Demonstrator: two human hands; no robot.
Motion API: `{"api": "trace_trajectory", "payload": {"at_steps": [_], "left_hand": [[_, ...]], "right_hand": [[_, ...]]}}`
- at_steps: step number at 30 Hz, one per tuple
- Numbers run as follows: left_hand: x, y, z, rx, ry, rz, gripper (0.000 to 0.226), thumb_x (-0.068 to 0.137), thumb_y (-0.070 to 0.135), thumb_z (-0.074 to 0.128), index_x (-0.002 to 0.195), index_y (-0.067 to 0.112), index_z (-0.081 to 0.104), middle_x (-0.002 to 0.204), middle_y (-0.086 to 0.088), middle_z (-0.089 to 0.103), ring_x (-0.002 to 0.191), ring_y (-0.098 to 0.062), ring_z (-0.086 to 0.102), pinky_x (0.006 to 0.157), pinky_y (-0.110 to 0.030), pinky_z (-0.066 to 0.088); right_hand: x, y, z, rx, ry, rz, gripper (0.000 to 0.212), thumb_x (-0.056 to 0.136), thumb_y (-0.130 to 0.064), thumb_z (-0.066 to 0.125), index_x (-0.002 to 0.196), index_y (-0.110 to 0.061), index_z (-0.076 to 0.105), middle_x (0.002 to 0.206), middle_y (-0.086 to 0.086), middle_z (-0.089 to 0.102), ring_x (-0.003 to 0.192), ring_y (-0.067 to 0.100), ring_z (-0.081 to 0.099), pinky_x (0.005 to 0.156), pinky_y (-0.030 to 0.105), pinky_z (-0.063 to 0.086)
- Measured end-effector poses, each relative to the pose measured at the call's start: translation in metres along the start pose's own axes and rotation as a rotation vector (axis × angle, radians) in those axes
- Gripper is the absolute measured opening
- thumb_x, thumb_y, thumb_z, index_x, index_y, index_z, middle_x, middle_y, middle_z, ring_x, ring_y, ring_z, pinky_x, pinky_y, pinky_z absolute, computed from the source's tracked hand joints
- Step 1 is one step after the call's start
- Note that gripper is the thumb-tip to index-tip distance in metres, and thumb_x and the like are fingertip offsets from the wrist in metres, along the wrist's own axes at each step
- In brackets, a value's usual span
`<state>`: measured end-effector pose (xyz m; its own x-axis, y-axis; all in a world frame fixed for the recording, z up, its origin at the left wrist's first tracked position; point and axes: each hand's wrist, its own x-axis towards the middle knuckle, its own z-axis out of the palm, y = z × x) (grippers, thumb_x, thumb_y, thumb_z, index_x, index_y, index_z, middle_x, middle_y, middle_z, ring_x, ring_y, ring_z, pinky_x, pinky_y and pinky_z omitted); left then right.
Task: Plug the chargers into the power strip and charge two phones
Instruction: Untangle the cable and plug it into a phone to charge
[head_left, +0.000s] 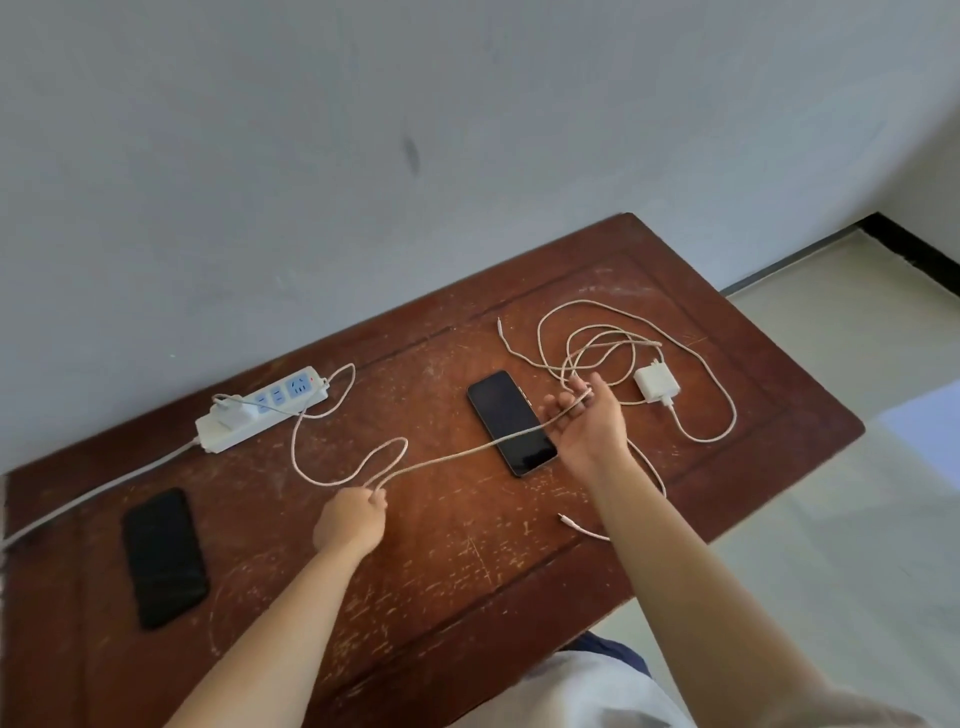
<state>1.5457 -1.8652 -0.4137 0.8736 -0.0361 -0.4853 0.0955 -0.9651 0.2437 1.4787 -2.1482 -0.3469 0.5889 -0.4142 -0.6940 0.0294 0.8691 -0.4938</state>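
A white power strip (270, 410) lies at the back left of the wooden table (447, 582), with one white charger (236, 414) plugged into it. That charger's pale cable (447, 460) runs to my left hand (352, 522), which pinches it, then stretches across a black phone (511, 422) to my right hand (589, 423), whose fingers curl loosely around it. The cable's free connector end (569, 521) lies near my right forearm. A second black phone (163, 556) lies at the front left. A second white charger (655, 383) with its looped cable (706, 364) lies unplugged at the right.
The power strip's own thick white cord (98, 491) runs off the table's left edge. A grey wall stands right behind the table. Pale floor tiles (857, 519) lie to the right, beyond the table's edge.
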Motion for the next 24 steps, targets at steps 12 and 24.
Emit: {"api": "trace_trajectory", "payload": {"at_steps": [12, 24], "left_hand": [[0.0, 0.022, -0.013, -0.202, 0.238, 0.017, 0.029, 0.095, 0.012, 0.049, 0.12, 0.019, 0.064, 0.117, -0.003, 0.068, 0.116, -0.027, 0.056, 0.103, -0.053, 0.033], [-0.013, 0.123, -0.015, -0.019, 0.042, 0.144, 0.075, 0.1, 0.061, 0.01, 0.101, 0.017, 0.071, 0.109, -0.005, 0.068, 0.129, -0.031, 0.046, 0.109, -0.06, 0.017]], "right_hand": [[0.003, 0.019, -0.048, -1.291, -0.213, 0.235, 0.025, 0.091, -0.023, 0.053, 0.082, -0.014, 0.074, 0.058, -0.003, 0.044, 0.042, 0.01, 0.041, 0.042, 0.022, 0.035], [-0.001, 0.029, -0.069, -1.742, -0.734, -0.088, 0.033, 0.1, -0.048, 0.048, 0.125, -0.039, 0.068, 0.119, -0.014, 0.072, 0.108, 0.006, 0.064, 0.1, 0.031, 0.05]]}}
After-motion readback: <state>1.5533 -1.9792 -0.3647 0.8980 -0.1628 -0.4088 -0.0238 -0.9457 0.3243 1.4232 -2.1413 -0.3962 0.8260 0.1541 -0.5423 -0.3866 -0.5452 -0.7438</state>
